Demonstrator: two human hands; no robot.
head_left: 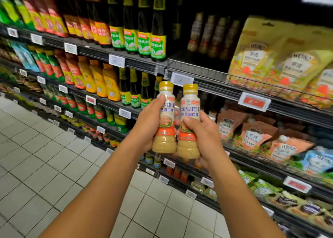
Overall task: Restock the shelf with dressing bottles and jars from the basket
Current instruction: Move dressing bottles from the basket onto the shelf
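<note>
Dark metal shelf (207, 89) shows a bare patch up beyond the grip. Two yellow-capped clear plastic dressing bottles, upright, side by side: left bottle (164, 144) wrapped by left hand (149, 127), right bottle (189, 147) by right hand (202, 135). Carrying step; next probably raise both, seat them there.

One wide-angle head-worn camera looks forward and down along both forearms. The left hand (149, 127) and right hand (201, 135) sit close, centre frame; dark metal shelving (216, 89) just beyond them looks blurred, perhaps from head motion.
</note>
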